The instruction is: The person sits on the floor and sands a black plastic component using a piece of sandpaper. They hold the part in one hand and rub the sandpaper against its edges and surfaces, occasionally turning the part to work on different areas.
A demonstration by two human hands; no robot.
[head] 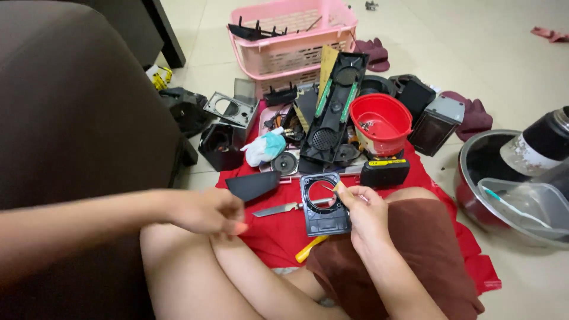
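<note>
clearly the right hand (364,213) has its grip closed on the black plastic frame (323,207), held upright over the red cloth (278,228). the left hand (207,210), loosely curled and empty, sits to the frame's left, and a knife (284,208) lies flat between them, its long axis pointing from one hand to the other.

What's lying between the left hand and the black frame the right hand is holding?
In the head view, a knife lies on the red cloth between the left hand and the black frame held by the right hand.
</note>
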